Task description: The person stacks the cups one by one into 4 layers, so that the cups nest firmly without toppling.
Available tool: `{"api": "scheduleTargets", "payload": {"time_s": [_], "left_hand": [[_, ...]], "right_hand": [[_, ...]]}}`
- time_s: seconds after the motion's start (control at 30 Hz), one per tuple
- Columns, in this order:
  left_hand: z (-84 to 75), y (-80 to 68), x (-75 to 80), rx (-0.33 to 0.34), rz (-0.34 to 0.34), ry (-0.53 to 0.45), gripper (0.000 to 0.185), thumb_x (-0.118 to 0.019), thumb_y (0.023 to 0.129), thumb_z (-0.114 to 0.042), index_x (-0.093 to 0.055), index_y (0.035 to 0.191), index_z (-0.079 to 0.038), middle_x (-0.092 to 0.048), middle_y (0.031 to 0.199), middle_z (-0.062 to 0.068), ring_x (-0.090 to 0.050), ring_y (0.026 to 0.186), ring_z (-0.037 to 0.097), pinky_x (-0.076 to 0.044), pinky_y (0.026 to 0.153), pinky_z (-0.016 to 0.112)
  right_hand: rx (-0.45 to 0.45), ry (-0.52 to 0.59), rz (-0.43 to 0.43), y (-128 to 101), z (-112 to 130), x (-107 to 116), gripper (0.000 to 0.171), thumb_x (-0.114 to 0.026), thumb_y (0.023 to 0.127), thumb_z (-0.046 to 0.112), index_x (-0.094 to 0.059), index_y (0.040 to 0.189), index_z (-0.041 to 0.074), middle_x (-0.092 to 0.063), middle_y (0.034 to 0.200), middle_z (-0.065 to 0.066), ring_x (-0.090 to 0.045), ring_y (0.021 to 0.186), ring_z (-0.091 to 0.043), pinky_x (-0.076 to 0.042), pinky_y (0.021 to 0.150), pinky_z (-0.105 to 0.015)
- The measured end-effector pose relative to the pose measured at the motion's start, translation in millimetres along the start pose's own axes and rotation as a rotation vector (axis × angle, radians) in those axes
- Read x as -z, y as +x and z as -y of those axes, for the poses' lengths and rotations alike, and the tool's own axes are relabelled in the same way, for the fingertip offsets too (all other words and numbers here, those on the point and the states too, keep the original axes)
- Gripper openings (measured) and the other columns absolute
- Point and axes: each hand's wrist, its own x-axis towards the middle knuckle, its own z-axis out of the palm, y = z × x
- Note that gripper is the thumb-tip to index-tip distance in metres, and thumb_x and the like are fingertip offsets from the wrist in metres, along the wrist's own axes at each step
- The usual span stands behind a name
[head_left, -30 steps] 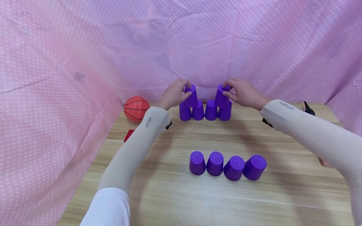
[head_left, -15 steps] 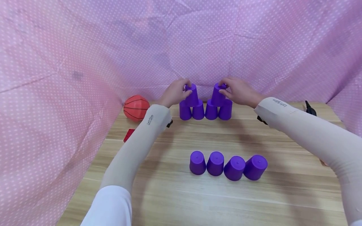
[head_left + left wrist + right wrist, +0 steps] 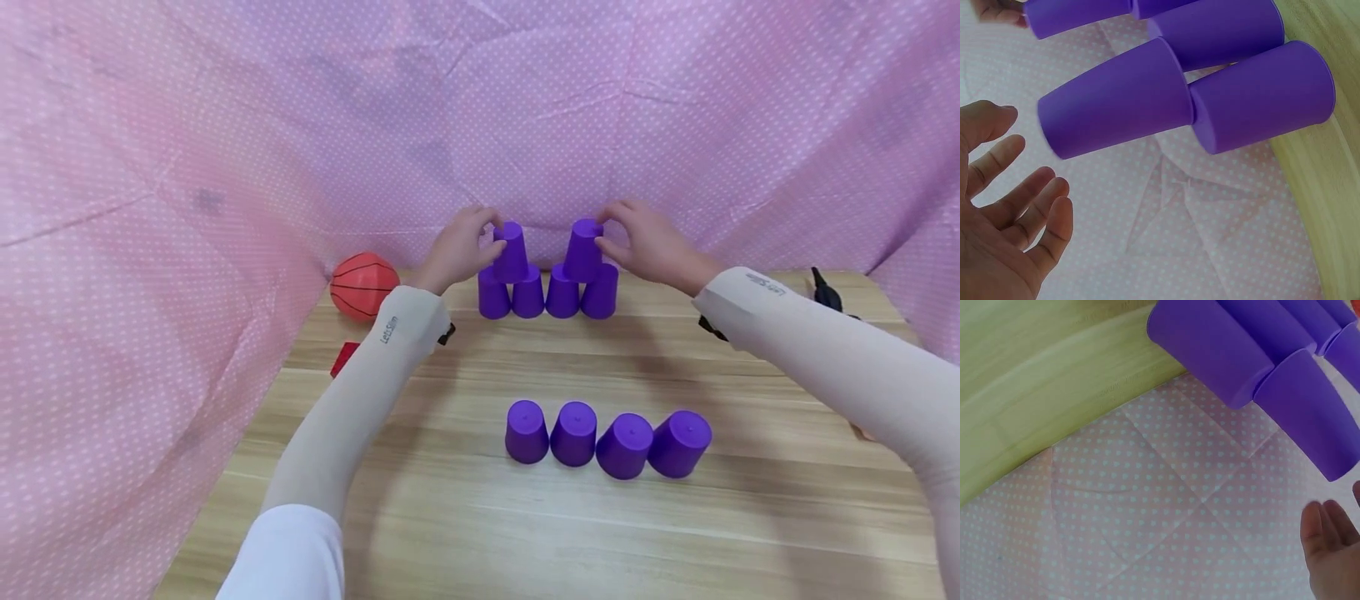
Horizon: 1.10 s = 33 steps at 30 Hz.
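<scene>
Several upside-down purple cups stand in a row at the table's back edge, and two more sit on top of them. The left upper cup (image 3: 512, 252) rests across the two left base cups; the right upper cup (image 3: 583, 252) bridges the two right ones. Beside the left upper cup is my left hand (image 3: 459, 250), fingers loosely bent; the left wrist view shows a gap between fingertips and cup (image 3: 1116, 100). My right hand (image 3: 652, 248) is just right of the other upper cup, and in the right wrist view its fingers (image 3: 1314, 528) are apart from that cup (image 3: 1310, 412).
Nearer me, several more upside-down purple cups (image 3: 573, 435) form a second row. A red ball with black lines (image 3: 364, 287) and a red object (image 3: 343, 358) lie at left. A black object (image 3: 826, 292) lies at the back right. Pink dotted cloth (image 3: 555, 125) hangs behind.
My right hand moved its upper cup left onto the two right base cups, then let go and drew slightly right. The left hand has released its cup and moved slightly away.
</scene>
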Motion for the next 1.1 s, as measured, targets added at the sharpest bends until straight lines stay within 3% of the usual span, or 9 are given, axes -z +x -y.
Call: {"api": "scheduleTargets", "payload": {"time_s": [0.17,0.27,0.47,0.63,0.9,1.1], "left_hand": [[-3.3,-18.8,9.5,-0.059,-0.037,0.005,0.023,-0.064,0.089,-0.021,-0.059,0.109,-0.009,-0.055,0.113,0.006,-0.05,0.104,0.022,-0.044,0.084,0.034],[-8.8,-34.5,11.9,-0.135,-0.028,0.029,0.023,-0.065,0.089,-0.019,-0.06,0.108,-0.007,-0.056,0.111,0.006,-0.051,0.104,0.023,-0.043,0.085,0.033],[-24.9,-74.4,2.8,-0.386,-0.012,0.073,0.021,-0.069,0.085,-0.017,-0.062,0.102,-0.005,-0.06,0.103,0.006,-0.054,0.097,0.022,-0.042,0.087,0.035],[-37.5,-110.4,-13.8,-0.496,0.064,0.067,0.02,-0.068,0.086,-0.021,-0.063,0.101,-0.009,-0.059,0.108,0.003,-0.053,0.101,0.018,-0.043,0.088,0.03],[-53.3,-153.6,-35.2,-0.611,0.228,0.076,0.023,-0.067,0.088,-0.029,-0.063,0.103,-0.013,-0.058,0.115,0.001,-0.051,0.108,0.016,-0.039,0.095,0.027],[-56.8,-166.1,-44.1,-0.601,0.284,0.085,0.024,-0.069,0.087,-0.03,-0.062,0.103,-0.014,-0.057,0.115,0.003,-0.05,0.107,0.015,-0.039,0.095,0.025]], "right_hand": [[0.112,-0.004,-0.112,-22,6,3,0.026,-0.067,0.085,0.009,-0.059,0.107,-0.003,-0.058,0.11,-0.02,-0.051,0.106,-0.039,-0.038,0.092,-0.052],[0.209,-0.012,-0.137,-40,13,3,0.028,-0.07,0.083,0.01,-0.06,0.106,-0.002,-0.06,0.107,-0.017,-0.052,0.103,-0.037,-0.039,0.09,-0.05],[0.366,0.028,-0.109,-79,37,-2,0.033,-0.074,0.078,0.011,-0.061,0.107,0.002,-0.06,0.108,-0.011,-0.056,0.101,-0.028,-0.042,0.089,-0.043],[0.464,0.049,-0.05,-105,62,-9,0.03,-0.074,0.078,0.02,-0.063,0.104,0.008,-0.06,0.115,-0.007,-0.056,0.104,-0.025,-0.046,0.086,-0.04],[0.479,0.048,0.126,-132,87,-27,0.024,-0.073,0.081,0.029,-0.063,0.098,0.017,-0.057,0.116,-0.001,-0.053,0.107,-0.02,-0.047,0.085,-0.04],[0.505,0.081,0.164,-143,93,-40,0.023,-0.077,0.079,0.026,-0.062,0.095,0.017,-0.058,0.11,0.001,-0.055,0.101,-0.017,-0.048,0.083,-0.036]]}}
